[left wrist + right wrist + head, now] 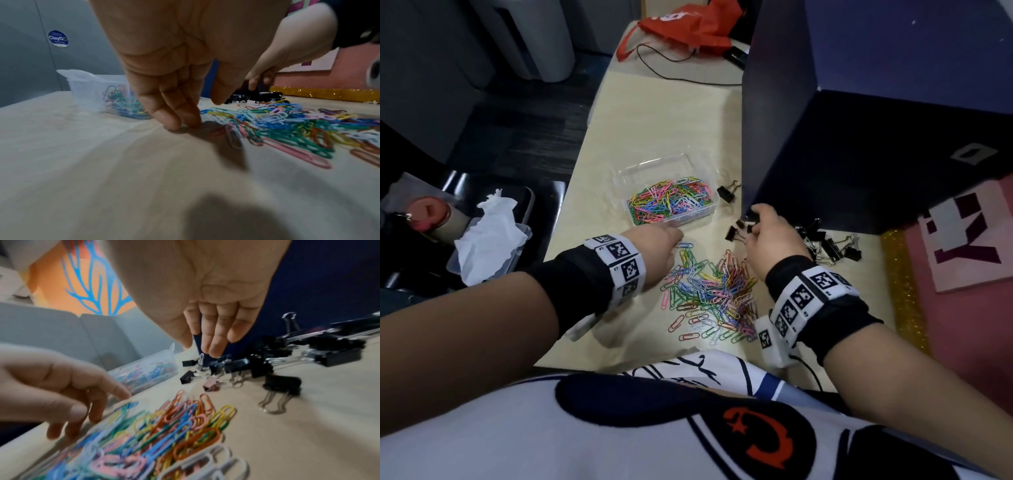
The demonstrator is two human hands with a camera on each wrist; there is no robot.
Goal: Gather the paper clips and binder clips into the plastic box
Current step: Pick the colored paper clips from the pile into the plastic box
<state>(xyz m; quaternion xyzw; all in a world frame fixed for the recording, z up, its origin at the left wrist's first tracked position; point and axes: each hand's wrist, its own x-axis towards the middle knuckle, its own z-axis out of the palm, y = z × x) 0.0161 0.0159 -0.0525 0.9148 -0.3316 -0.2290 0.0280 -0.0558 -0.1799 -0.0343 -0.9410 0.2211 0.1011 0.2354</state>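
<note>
A clear plastic box (690,161) on the pale table holds coloured paper clips. More paper clips (709,294) lie in a loose pile in front of it. Black binder clips (828,245) are heaped to the right, and one binder clip (726,193) lies alone beside the box. My left hand (677,235) is empty, and its fingertips (174,125) touch the table between the box (88,87) and the pile (287,126). My right hand (200,347) hangs with straight fingers just above the binder clips (257,366), holding nothing.
A dark navy partition (859,120) stands close behind the binder clips. An orange bag (688,27) and a black cable (671,73) lie at the table's far end. The table's left edge drops to a chair with a tissue-filled container (489,236). A gold glitter strip (904,284) borders the right side.
</note>
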